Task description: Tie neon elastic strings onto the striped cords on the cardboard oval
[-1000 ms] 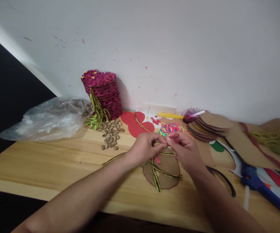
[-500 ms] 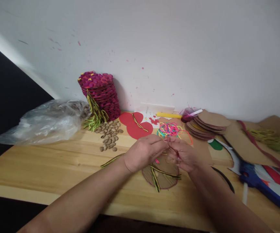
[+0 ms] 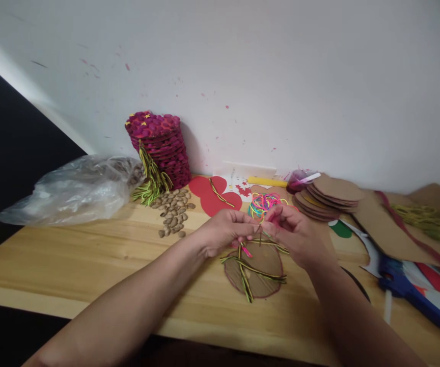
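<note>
My left hand and my right hand meet fingertip to fingertip just above a brown cardboard disc lying on the wooden table. Both pinch thin yellow-green cord that runs down to strands crossed over the disc. A short pink bit shows under my left fingers. A tangle of bright neon cords lies just beyond my hands.
A stack of magenta decorated discs stands at the wall, seeds scattered before it, a clear plastic bag to the left. Red paper hearts, stacked cardboard discs, a blue glue gun and cardboard sheets lie right.
My hands stayed pinched together on the cord over the disc; the right hand dipped, then rose again. The view shifted slightly.
</note>
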Available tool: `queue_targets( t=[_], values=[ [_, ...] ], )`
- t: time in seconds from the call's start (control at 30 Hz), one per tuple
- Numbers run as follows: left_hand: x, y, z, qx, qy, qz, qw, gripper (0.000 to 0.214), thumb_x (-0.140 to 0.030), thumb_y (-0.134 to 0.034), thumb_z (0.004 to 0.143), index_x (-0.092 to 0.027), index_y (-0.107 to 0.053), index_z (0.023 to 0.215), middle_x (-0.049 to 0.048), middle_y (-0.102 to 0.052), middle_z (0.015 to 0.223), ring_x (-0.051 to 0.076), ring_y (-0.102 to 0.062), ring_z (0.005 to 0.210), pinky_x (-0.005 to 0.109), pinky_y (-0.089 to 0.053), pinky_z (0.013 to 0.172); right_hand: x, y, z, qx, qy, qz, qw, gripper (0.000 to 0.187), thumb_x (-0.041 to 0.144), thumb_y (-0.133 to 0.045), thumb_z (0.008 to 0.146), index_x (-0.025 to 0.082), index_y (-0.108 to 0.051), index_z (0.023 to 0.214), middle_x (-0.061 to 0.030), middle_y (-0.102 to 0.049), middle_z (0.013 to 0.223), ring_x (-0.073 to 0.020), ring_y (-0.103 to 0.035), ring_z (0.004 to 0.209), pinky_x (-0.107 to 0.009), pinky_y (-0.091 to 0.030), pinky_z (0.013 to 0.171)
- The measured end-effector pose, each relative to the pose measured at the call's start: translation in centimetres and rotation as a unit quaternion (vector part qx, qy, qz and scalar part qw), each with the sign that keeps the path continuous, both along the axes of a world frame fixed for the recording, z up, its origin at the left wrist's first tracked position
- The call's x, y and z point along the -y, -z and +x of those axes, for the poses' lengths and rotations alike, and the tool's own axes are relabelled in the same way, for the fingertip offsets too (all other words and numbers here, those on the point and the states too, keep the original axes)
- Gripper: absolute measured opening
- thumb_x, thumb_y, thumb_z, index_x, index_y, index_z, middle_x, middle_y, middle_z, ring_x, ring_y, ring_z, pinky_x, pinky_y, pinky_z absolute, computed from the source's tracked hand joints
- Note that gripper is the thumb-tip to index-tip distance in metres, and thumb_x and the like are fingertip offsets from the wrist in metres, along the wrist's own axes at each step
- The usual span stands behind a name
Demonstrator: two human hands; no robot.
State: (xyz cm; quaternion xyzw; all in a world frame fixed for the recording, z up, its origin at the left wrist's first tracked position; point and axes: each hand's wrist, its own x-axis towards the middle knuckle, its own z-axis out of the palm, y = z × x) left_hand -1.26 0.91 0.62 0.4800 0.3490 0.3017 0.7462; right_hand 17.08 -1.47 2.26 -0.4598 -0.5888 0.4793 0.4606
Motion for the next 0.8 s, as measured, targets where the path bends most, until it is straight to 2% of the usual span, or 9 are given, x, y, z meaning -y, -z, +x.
queue_targets(
  t=[0.13, 0.23, 0.33, 0.4, 0.47, 0.57, 0.67, 0.8],
  values=[
    [-0.4, -0.5, -0.5, 0.055, 0.036, -0.111, 0.992, 0.025, -0.027, -0.081, 0.066, -0.010, -0.064, 0.072, -0.0030, -0.052, 0.062, 0.000, -0.035, 0.045, 0.015, -0.015, 0.041, -0.1, 0.2, 0.2, 0.040, -0.002, 0.081, 0.996, 0.017, 0.031, -0.074, 0.077, 0.019, -0.062, 0.079, 0.0019, -0.055, 0.070, -0.0106, -0.050, 0.061, -0.023, -0.042, 0.055],
    [-0.6, -0.5, -0.6, 0.067, 0.027, -0.123, 0.990, 0.027, -0.028, -0.082, 0.065, -0.009, -0.065, 0.074, -0.0036, -0.051, 0.060, 0.000, -0.035, 0.045, 0.015, -0.015, 0.040, -0.4, 0.7, 0.2, 0.060, 0.010, 0.111, 0.992, 0.011, 0.029, -0.069, 0.082, 0.020, -0.062, 0.081, 0.0001, -0.059, 0.073, -0.0123, -0.055, 0.065, -0.024, -0.048, 0.060],
    [-0.7, -0.2, -0.5, 0.059, -0.018, -0.104, 0.993, 0.028, -0.030, -0.083, 0.065, -0.010, -0.065, 0.072, -0.0040, -0.051, 0.058, 0.000, -0.034, 0.044, 0.016, -0.015, 0.041, -0.6, 1.3, 0.4, 0.098, 0.033, 0.143, 0.984, 0.008, 0.026, -0.065, 0.085, 0.021, -0.062, 0.091, -0.0028, -0.064, 0.085, -0.0157, -0.062, 0.078, -0.027, -0.054, 0.069],
    [-0.8, -0.1, -0.4, 0.054, -0.058, -0.094, 0.992, 0.028, -0.031, -0.082, 0.065, -0.010, -0.064, 0.070, -0.0033, -0.052, 0.057, 0.000, -0.035, 0.044, 0.016, -0.015, 0.041, -0.6, 1.7, 0.4, 0.121, 0.061, 0.170, 0.976, 0.021, 0.022, -0.065, 0.085, 0.023, -0.061, 0.106, -0.0063, -0.065, 0.104, -0.0194, -0.064, 0.094, -0.030, -0.056, 0.076],
    [-0.8, -0.1, -0.4, 0.050, -0.087, -0.088, 0.991, 0.027, -0.029, -0.082, 0.065, -0.010, -0.064, 0.069, -0.0027, -0.054, 0.057, 0.000, -0.037, 0.044, 0.016, -0.017, 0.041, -0.5, 1.9, 0.1, 0.122, 0.077, 0.198, 0.970, 0.038, 0.018, -0.065, 0.084, 0.026, -0.055, 0.120, -0.0095, -0.058, 0.125, -0.0234, -0.060, 0.113, -0.033, -0.058, 0.081],
    [-0.7, -0.1, -0.2, 0.046, -0.092, -0.086, 0.991, 0.025, -0.028, -0.081, 0.066, -0.010, -0.064, 0.069, -0.0029, -0.054, 0.056, 0.001, -0.038, 0.044, 0.017, -0.017, 0.041, 0.0, 2.3, -0.6, 0.100, 0.050, 0.216, 0.970, 0.044, 0.014, -0.062, 0.084, 0.028, -0.051, 0.125, -0.0111, -0.046, 0.142, -0.0269, -0.052, 0.129, -0.035, -0.059, 0.085],
    [-0.5, -0.1, -0.1, 0.041, -0.080, -0.085, 0.992, 0.023, -0.029, -0.079, 0.069, -0.010, -0.064, 0.068, -0.0023, -0.055, 0.057, 0.001, -0.038, 0.044, 0.017, -0.016, 0.041, 0.3, 2.9, -1.2, 0.100, 0.014, 0.203, 0.974, 0.039, 0.013, -0.058, 0.085, 0.027, -0.054, 0.121, -0.0111, -0.044, 0.145, -0.0264, -0.055, 0.126, -0.036, -0.060, 0.085],
    [-0.4, -0.1, 0.0, 0.041, -0.075, -0.088, 0.992, 0.020, -0.026, -0.077, 0.071, -0.010, -0.065, 0.068, -0.0019, -0.055, 0.058, 0.000, -0.038, 0.044, 0.016, -0.016, 0.040, 0.1, 3.5, -1.2, 0.104, 0.012, 0.221, 0.970, 0.033, 0.012, -0.055, 0.088, 0.027, -0.054, 0.118, -0.0101, -0.056, 0.131, -0.0203, -0.067, 0.105, -0.034, -0.061, 0.082]
  ],
)
